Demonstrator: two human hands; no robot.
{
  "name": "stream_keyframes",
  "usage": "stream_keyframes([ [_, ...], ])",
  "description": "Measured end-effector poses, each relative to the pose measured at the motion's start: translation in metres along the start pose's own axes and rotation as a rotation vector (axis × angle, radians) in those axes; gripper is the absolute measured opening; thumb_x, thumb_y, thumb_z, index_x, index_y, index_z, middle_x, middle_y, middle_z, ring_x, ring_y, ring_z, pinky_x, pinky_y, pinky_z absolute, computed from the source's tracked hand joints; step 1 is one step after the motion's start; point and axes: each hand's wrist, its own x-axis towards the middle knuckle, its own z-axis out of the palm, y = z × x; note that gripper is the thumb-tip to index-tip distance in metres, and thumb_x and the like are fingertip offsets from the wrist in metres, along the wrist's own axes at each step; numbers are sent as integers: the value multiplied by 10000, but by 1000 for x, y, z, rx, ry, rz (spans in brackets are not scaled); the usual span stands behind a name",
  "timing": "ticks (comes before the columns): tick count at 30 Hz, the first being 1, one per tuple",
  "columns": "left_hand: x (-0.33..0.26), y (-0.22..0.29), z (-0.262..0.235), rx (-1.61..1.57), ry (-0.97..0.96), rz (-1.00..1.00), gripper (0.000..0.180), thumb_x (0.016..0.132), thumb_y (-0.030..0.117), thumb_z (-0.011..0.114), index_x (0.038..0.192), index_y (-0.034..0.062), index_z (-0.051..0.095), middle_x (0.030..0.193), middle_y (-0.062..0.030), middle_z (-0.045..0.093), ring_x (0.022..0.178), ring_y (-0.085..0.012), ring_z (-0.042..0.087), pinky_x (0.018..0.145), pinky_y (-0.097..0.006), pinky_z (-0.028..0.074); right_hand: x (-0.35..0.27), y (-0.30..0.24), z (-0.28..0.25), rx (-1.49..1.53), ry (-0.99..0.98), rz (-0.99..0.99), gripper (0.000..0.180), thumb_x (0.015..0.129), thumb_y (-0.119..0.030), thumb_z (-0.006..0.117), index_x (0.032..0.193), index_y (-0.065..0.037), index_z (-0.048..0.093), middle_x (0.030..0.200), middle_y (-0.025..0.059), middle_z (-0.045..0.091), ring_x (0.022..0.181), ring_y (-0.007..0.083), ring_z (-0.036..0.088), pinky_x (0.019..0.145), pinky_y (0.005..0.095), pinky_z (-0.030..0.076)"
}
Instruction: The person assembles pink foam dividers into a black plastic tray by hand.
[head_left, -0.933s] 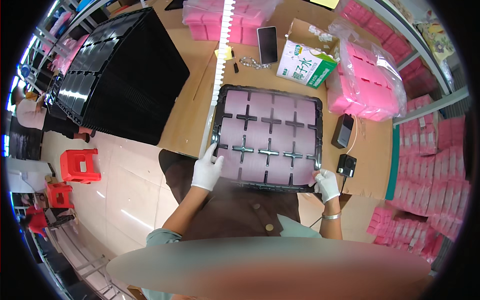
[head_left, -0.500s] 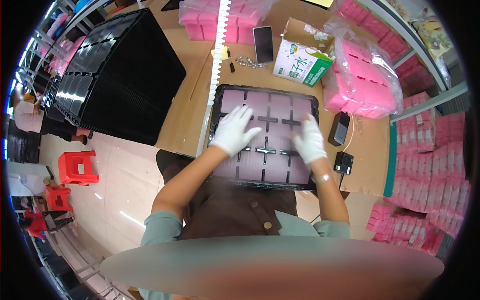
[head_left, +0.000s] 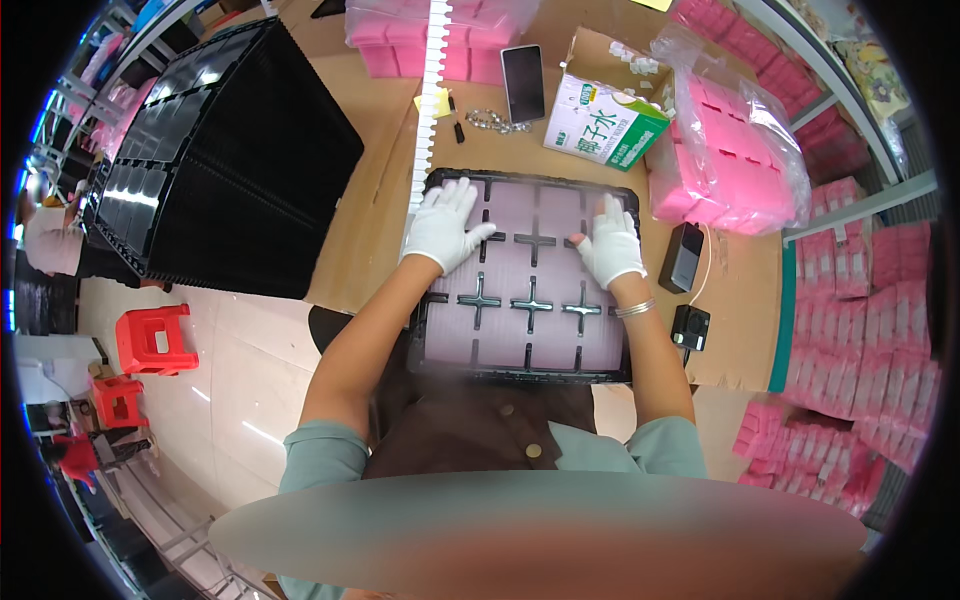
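A black plastic tray (head_left: 418,352) with cross-shaped dividers lies flat on the table in front of me. Pale pink pieces (head_left: 504,338) fill its compartments, level and side by side. My left hand (head_left: 443,226), in a white glove, rests open on the far left part of the tray, its fingers pointing away and its thumb stretched to the right. Over the far right part lies my right hand (head_left: 612,246), gloved in white with bare thumb and fingertips, also open. Neither hand grips anything; both palms hide the pieces below them.
Tall black stacked trays (head_left: 250,160) stand at the left. Beyond my tray are a phone (head_left: 523,84), a bead string (head_left: 498,122) and an opened carton (head_left: 606,112). Wrapped pink packs (head_left: 715,160) and a power bank (head_left: 681,258) sit right. A white toothed strip (head_left: 428,110) runs lengthwise.
My left hand has slid away from me and slightly left across the tray. My right hand has shifted a little away from me, and its blur is gone.
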Motion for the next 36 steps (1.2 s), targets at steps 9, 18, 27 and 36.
stream_keyframes([
  [9,-39,8,-11,-15,56,69,320,855,287,515,970,-10,545,1015,-155,580,979,-277,525,908,-362,372,-29,-3,-24,19,-96,-31,878,767,-594,530,1281,99,368,1360,263,343,1264,380,332,1064,415,244],
  [18,0,2,6,1,2,-88,453,872,362,481,1084,-33,540,1181,-202,533,1121,-307,477,980,-390,317,2,-11,-20,-75,-30,88,829,794,-603,484,1244,90,411,1326,253,383,1219,385,382,1046,419,272],
  [27,-107,-8,-44,-165,-164,285,448,865,298,494,1226,35,464,1345,-152,397,1250,-308,359,1049,-442,253,-115,17,-17,582,50,-250,633,859,-467,503,1281,0,432,1246,245,482,1165,406,450,1002,409,342],
  [36,-167,-23,-57,-519,-369,591,247,840,194,519,1049,89,598,1116,-49,593,1117,-211,507,1052,-440,261,-191,17,-18,642,56,-269,268,819,-297,615,878,-47,692,942,103,670,1036,272,591,978,451,377],
])
